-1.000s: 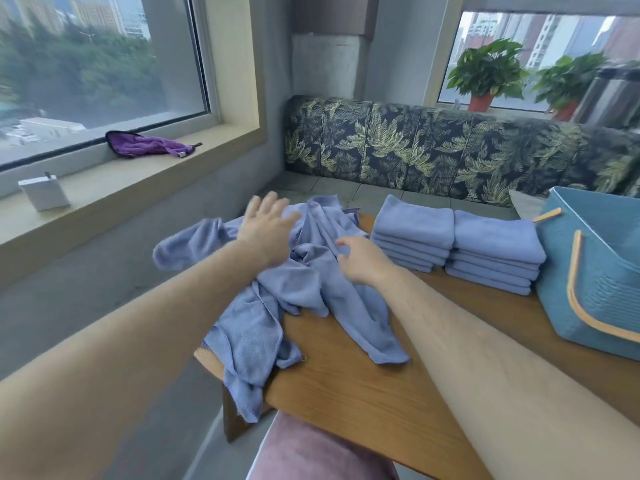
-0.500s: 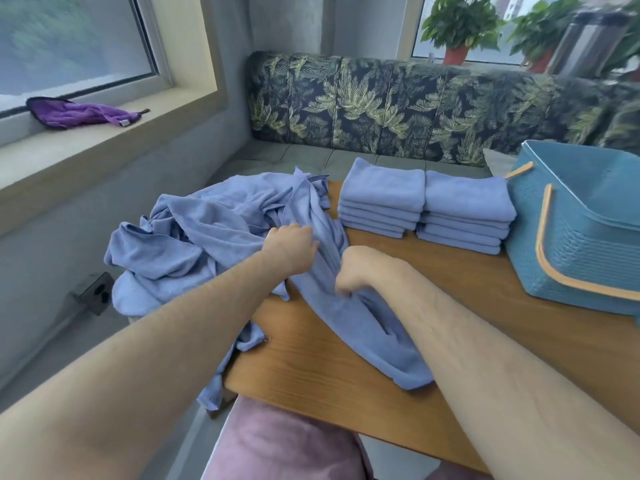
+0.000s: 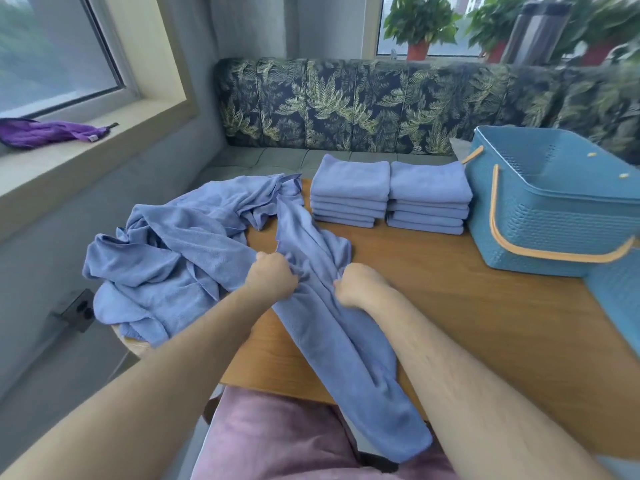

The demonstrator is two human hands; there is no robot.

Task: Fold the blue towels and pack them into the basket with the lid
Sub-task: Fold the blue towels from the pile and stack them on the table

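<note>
Now gripping one long blue towel [image 3: 332, 327] at centre, left hand [image 3: 273, 275] and right hand [image 3: 356, 285] both fisted tight into its cloth, tail trailing off the wooden table [image 3: 450, 292] toward 6 o'clock. At 9 o'clock, a heap of unfolded towels [image 3: 180, 251]. At 12, a stack of folded towels [image 3: 349, 188] and a second stack [image 3: 429, 194], side by side. At 2 o'clock, just beside them, a blue basket [image 3: 540, 223], open-topped, tan handles, inner walls in view.

Single head-worn view: sits above and behind left hand [image 3: 273, 277] and right hand [image 3: 353, 285], faces forward-down, close range; table [image 3: 450, 289] beneath hands, sofa [image 3: 346, 105] beyond them.
</note>
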